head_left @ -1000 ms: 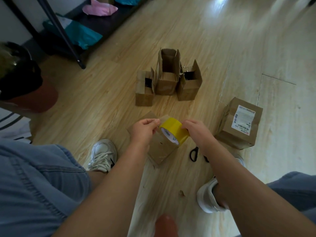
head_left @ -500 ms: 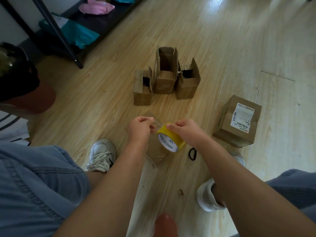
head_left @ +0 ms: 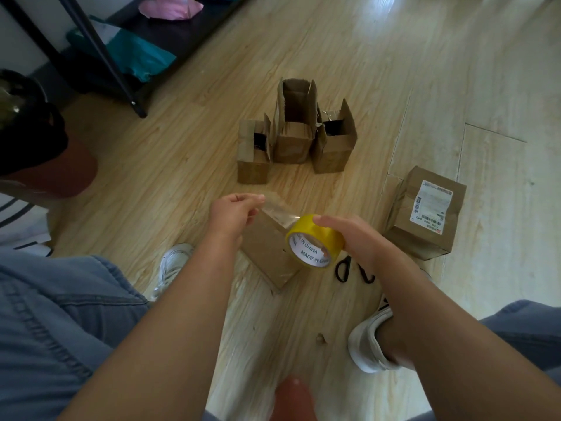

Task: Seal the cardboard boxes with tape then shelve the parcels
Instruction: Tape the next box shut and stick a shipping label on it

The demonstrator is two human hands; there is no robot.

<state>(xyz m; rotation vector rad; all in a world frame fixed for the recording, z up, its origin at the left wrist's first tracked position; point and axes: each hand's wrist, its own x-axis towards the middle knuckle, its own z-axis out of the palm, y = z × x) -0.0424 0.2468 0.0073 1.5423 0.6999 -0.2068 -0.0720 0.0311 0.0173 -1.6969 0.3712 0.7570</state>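
Yellow tape roll (head_left: 315,240), core printed "MADE IN CHINA", is held just above a cardboard box (head_left: 267,253) that lies on the wooden floor (head_left: 188,165) between the person's shoes. The right hand (head_left: 355,238) is wrapped round the roll's outer band. The left hand (head_left: 233,212) pinches the free end of a clear tape strip (head_left: 277,209), which runs taut from the roll across the box's far upper edge. The box's visible faces are closed.

Three open boxes stand touching in a row farther out on the floor. The left one (head_left: 253,153) shows a dark item in its opening. The right one (head_left: 334,144) also shows something dark inside, under torn tape. The middle one (head_left: 294,129) is tallest, flaps upright; its contents cannot be made out.

A labelled box (head_left: 425,214), closed, sits toward the floor's right side. Black scissors (head_left: 343,268) lie just beside the right wrist. A dark shelf (head_left: 182,38) at the far left corner holds a teal parcel (head_left: 142,56) and a pink parcel (head_left: 170,4).
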